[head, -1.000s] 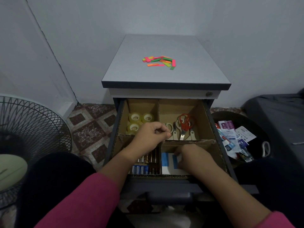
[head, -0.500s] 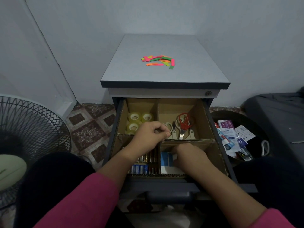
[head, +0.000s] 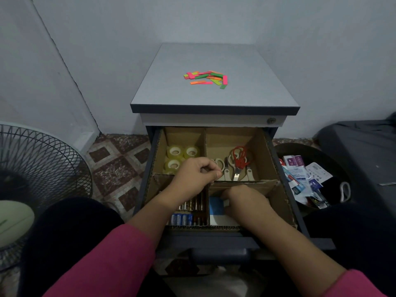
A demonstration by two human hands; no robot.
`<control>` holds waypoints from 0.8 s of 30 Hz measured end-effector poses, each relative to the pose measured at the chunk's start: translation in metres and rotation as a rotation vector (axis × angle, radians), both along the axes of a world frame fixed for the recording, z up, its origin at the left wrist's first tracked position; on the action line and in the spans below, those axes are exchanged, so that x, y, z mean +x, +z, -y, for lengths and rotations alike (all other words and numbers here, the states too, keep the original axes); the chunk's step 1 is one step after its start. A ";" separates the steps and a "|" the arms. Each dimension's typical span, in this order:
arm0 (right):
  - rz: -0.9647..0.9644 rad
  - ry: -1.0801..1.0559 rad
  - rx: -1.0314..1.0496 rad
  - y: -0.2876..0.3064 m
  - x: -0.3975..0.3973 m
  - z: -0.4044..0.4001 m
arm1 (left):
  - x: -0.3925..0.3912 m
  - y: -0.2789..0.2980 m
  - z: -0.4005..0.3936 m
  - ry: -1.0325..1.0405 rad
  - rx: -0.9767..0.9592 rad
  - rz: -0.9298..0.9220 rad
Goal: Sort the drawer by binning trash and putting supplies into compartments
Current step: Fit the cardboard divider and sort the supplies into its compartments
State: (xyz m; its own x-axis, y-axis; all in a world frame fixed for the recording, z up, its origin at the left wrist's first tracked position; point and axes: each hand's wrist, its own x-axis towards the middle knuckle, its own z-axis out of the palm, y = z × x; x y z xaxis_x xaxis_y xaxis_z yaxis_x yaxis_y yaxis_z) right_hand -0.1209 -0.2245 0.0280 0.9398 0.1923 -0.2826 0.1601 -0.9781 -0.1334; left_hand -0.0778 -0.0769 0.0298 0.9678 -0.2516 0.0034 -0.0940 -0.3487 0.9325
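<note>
Covering its fingertips, right hand [head: 246,200] digs at blue-white box [head: 216,207], grip unclear; left hand [head: 192,179] fisted, contents hidden.

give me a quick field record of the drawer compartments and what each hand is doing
back left: clear tape rolls
back right: beige and red scissors
front left: gold and blue batteries
front right: blue and white paper pads
left hand: fingers curled over the cardboard divider, contents unclear
right hand: reaching into front right, on the pads
cabinet top: neon sticky flags
black bin: wrappers
</note>
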 end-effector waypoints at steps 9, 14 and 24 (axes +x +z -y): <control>-0.123 -0.176 0.001 0.011 0.012 0.017 | -0.001 0.002 0.000 -0.011 0.001 -0.009; -0.119 -0.330 -0.138 0.012 0.008 0.044 | -0.001 0.003 -0.001 -0.007 0.014 -0.012; -0.174 -0.358 -0.095 0.003 0.005 0.037 | -0.001 0.003 -0.002 -0.010 0.005 -0.017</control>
